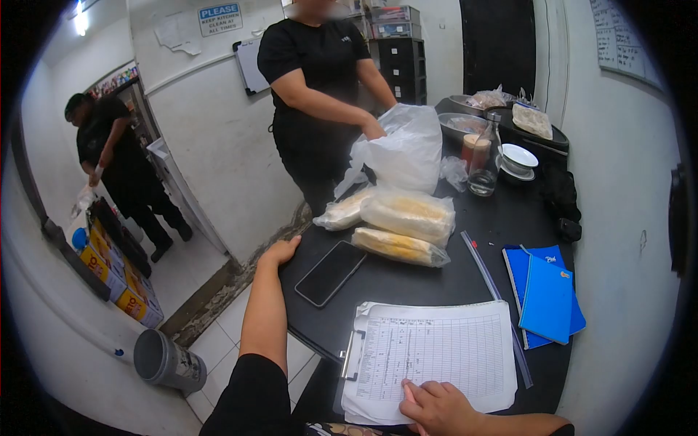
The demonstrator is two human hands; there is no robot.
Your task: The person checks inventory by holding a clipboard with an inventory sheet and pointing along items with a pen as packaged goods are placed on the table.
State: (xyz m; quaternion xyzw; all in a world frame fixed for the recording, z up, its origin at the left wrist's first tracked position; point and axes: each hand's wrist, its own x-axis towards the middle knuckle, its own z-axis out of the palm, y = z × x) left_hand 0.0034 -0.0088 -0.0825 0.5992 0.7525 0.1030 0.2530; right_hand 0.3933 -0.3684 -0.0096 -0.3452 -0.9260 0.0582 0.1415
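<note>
My left hand [281,250] lies on the left edge of the black table, fingers stretched and holding nothing, near a dark phone [330,274]. My right hand [438,408] rests on the lower part of a printed form [458,341], its fingers closed around what looks like a slim pink pen [408,393]. The sheets sit on a clipboard [352,354] with a metal clip at the left. Handwritten marks fill some of the form's left columns. Beyond the phone lie several plastic-wrapped packs [407,214] of pale yellowish food.
Across the table a person in black reaches into a white plastic bag [407,149]. Blue notebooks [547,294] and a long clear plastic strip [480,265] lie right. A glass bottle [483,163] and white bowls [518,158] stand behind. Another person stands in the doorway; a grey bin [167,360] is lower left.
</note>
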